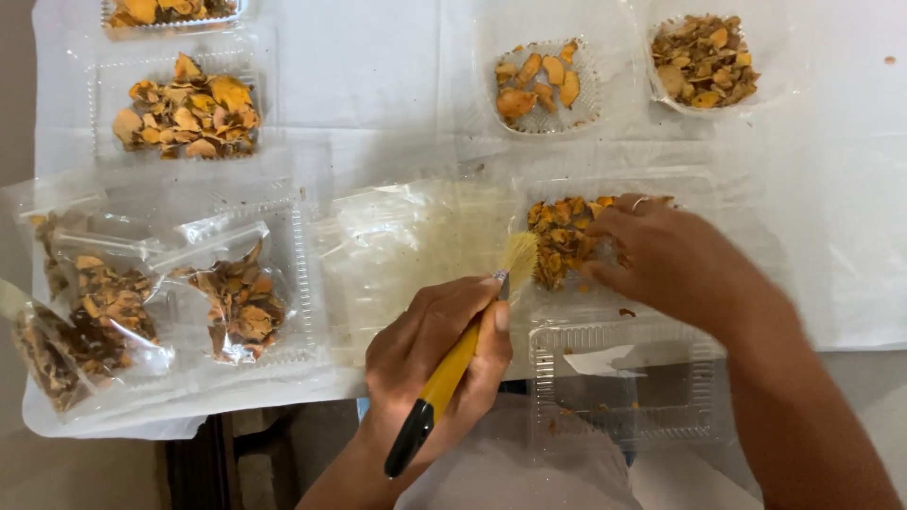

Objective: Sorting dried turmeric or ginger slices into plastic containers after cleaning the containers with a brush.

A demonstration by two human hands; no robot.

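Note:
My left hand (439, 349) grips a yellow-and-black brush (453, 368) whose pale bristles (519, 255) touch a heap of orange-brown dried chips (559, 241). The heap lies in an open clear plastic box (661, 184) on the white cloth. My right hand (666, 255) rests on the right side of that heap, fingers curled over the chips. The box's empty hinged half (628, 382) hangs over the table's near edge.
Two clear trays of chips (539, 85) (704, 59) stand at the back right, and another tray (184, 118) at the back left. Several clear bags of chips (236, 297) lie on the left. A crumpled clear bag (406, 246) sits in the middle.

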